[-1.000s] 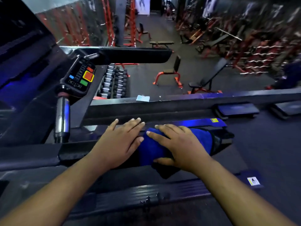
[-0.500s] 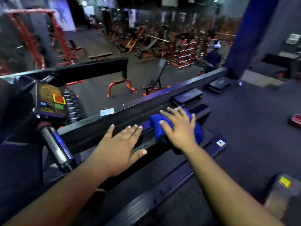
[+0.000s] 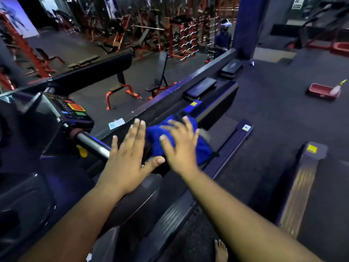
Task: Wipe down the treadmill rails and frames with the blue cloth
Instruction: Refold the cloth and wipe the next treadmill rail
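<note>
With our right hand (image 3: 181, 146) flat on the cloth (image 3: 156, 137) and left hand (image 3: 126, 157) spread, gripping nothing, we risk the unclamped cloth sliding off the rail (image 3: 213, 103) mid-frame.

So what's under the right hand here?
The blue cloth lies under the right hand, whose fingers spread flat on it. The cloth sits on the dark treadmill rail; the rail surface beneath it is covered.
</note>
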Demonstrator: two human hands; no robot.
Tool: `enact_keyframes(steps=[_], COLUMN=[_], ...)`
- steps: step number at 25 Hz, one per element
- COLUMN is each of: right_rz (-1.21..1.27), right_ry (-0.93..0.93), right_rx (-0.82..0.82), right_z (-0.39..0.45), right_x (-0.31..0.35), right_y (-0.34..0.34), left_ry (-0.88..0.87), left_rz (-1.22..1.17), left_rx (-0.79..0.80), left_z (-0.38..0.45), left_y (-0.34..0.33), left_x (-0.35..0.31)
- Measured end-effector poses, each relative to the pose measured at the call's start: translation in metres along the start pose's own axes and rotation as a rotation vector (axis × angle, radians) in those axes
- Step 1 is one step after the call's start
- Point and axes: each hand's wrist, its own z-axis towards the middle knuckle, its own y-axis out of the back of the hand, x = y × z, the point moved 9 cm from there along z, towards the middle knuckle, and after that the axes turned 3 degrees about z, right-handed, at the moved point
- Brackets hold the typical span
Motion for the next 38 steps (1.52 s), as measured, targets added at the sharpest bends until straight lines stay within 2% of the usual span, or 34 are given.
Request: enact_keyframes(steps=[2,4,6,8,9,11,13,15,16,19,21,26,29,31,34,35,38], right_rz=[-0.058,-0.170,-0.176,0.009,0.106,0.236,0.288,0.252,0.251,0.361,0.424,0.491,0.520,0.571,0.679,0.682,0.592], right_ry=[0.174,0.281,0.121,-0.145,-0.211,-0.139,-0.036,-0.012,-0.058,-0.433,-0.583,-0.326,-0.444,-0.610,-0.815,-0.793,-0.564], right_rx=[0.137,0.144,0.002,-0.173,-0.218,-0.206,-0.116,-0.106,-0.144,-0.344,-0.385,-0.259,-0.363,-0.464,-0.487,-0.470,-0.392], right_z=[-0.040,-0.017,0.026,0.029,0.012,-0.038,-0.081,-0.077,-0.058,0.017,0.030,-0.031,0.032,0.084,0.106,0.099,0.064], right_x=[0.024,0.008,-0.028,-0.050,-0.044,-0.005,0.017,0.003,-0.017,-0.087,-0.096,-0.040,-0.097,-0.157,-0.210,-0.207,-0.174], right_y=[-0.017,-0.008,0.016,0.024,0.013,-0.018,-0.039,-0.035,-0.026,0.013,0.018,-0.017,0.013,0.043,0.054,0.049,0.021], left_ry=[-0.014,-0.022,-0.022,-0.024,-0.029,-0.045,-0.074,-0.097,-0.107,-0.114,-0.112,-0.121,-0.162,-0.173,-0.185,-0.188,-0.182], left_rz=[-0.097,-0.124,-0.118,-0.134,-0.152,-0.191,-0.196,-0.148,-0.110,-0.026,0.023,0.123,0.201,0.215,0.194,0.191,0.191], left_rx=[-0.040,-0.042,-0.027,-0.014,-0.013,-0.018,-0.010,-0.006,-0.002,0.011,0.043,0.110,0.154,0.197,0.242,0.243,0.242], left_z=[0.002,0.003,0.004,0.004,0.005,0.007,0.007,0.005,0.004,0.001,0.002,0.040,0.080,0.106,0.136,0.146,0.172], left_y=[0.002,0.001,-0.001,-0.002,-0.002,-0.002,-0.002,-0.003,-0.003,-0.004,-0.006,-0.010,-0.018,-0.025,-0.033,-0.034,-0.043], left_x=[0.001,0.001,0.001,0.000,0.000,0.000,-0.002,-0.004,-0.006,-0.009,-0.010,-0.035,-0.060,-0.072,-0.088,-0.093,-0.103])
